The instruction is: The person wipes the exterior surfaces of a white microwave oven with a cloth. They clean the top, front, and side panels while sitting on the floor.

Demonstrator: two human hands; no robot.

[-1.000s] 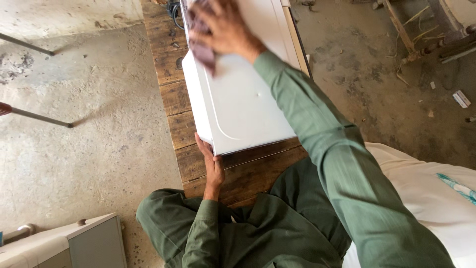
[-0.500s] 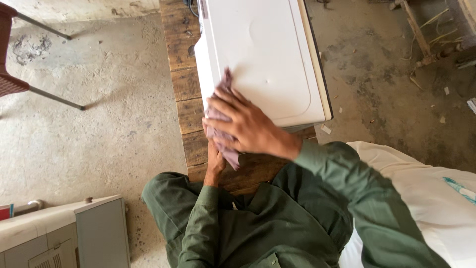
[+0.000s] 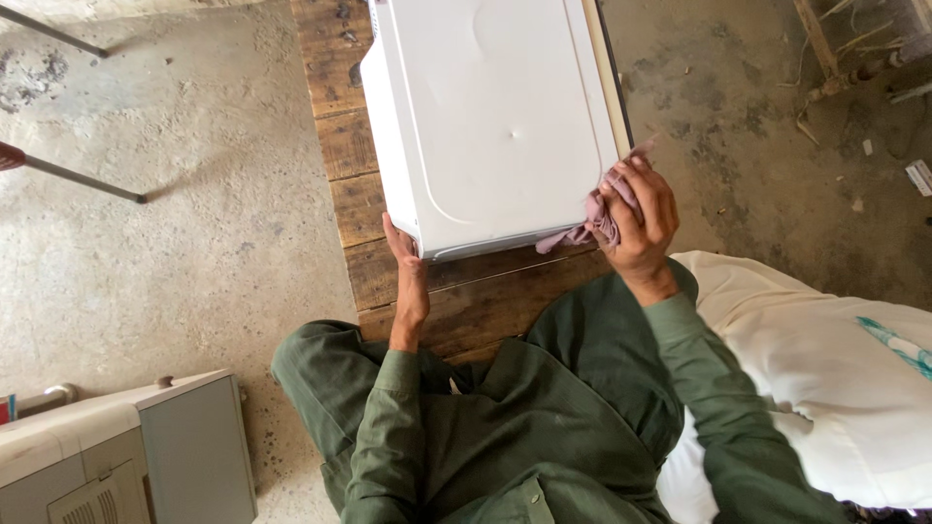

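Note:
A white box-shaped appliance (image 3: 495, 116) lies on a rough wooden bench (image 3: 369, 252). My left hand (image 3: 408, 277) presses flat against its near left corner, fingers on the lower edge. My right hand (image 3: 639, 218) is closed on a crumpled mauve cloth (image 3: 594, 218) at the appliance's near right corner, the cloth trailing along the front edge. Both arms wear green sleeves.
A grey and white cabinet (image 3: 126, 461) stands at lower left on the concrete floor (image 3: 175, 243). Metal chair legs (image 3: 78, 180) cross the upper left. A white cushion or sack (image 3: 835, 378) lies at right. Sticks and debris (image 3: 835, 68) litter the upper right.
My right hand with the cloth swept from the appliance's far left top, down to the near left corner, then across to the near right corner. The left hand stayed on the near left corner.

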